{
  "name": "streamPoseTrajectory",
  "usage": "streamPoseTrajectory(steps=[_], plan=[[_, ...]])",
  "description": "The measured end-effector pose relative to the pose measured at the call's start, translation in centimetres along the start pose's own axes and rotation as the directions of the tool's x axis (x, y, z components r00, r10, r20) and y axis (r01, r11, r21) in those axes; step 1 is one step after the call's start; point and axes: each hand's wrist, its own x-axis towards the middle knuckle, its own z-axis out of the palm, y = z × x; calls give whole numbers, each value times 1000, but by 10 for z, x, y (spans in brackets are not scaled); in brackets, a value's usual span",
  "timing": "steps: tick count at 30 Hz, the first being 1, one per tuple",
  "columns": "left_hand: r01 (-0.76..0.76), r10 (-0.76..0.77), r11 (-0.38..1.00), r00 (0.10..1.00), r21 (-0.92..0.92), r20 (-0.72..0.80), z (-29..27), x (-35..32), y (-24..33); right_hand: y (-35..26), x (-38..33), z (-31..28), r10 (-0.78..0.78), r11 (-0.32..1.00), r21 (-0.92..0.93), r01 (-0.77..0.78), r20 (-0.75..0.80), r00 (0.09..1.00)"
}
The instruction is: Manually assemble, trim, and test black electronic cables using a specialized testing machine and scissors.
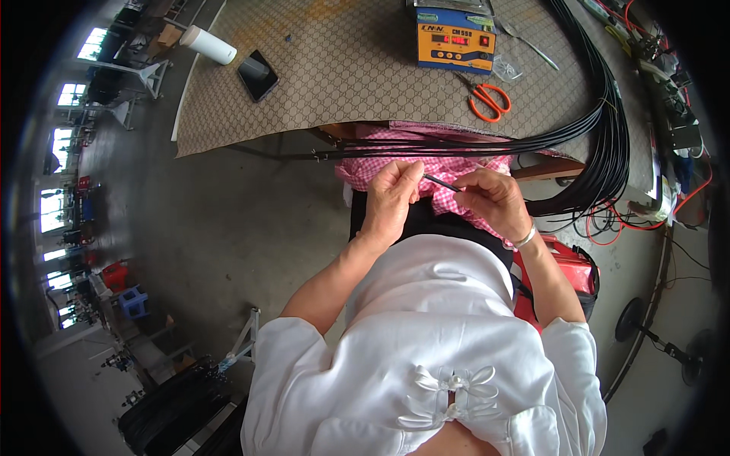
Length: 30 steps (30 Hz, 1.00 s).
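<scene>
**Two hands on a thin black cable below the table edge**

A grey concrete workshop floor (220, 220) spreads under a table (342, 83) covered in patterned brown cloth. From left to right on the table lie one white cylinder (207, 45) on its side, one dark phone (258, 75) lying flat, one orange-and-blue box-shaped device (455, 36) with a red lit display, and one pair of orange-handled scissors (487, 99). A thick bundle of black cables (608, 129) curves down the right side, with red wires (608, 224) beside it.

Below the table edge, over a pink checked cloth (449, 171), the left hand (389, 199) pinches one end of a thin black cable (442, 182), fingers closed on it. The right hand (493, 201), wearing a silver bracelet (526, 237), clamps the other end. The hands sit close, the cable bridging them.
</scene>
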Motion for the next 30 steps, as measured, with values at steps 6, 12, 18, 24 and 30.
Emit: streamPoseTrajectory(steps=[6, 12, 18, 24, 30], plan=[[-229, 253, 945, 964, 235, -79, 6, 12, -5, -8, 0, 1, 235, 936, 243, -253, 101, 967], [-120, 114, 989, 991, -90, -76, 17, 16, 2, -11, 3, -3, 362, 718, 555, -420, 218, 907], [143, -117, 960, 986, -240, 121, 12, 10, 12, -10, -3, -11, 366, 625, 658, -421, 229, 902], [84, -53, 970, 989, -229, 140, 10, 6, 8, -11, -2, -7, 382, 634, 612, -472, 283, 880], [135, -96, 937, 987, -323, 133, 1, 10, 6, -18, 1, -2, 386, 747, 465, -475, 277, 880]])
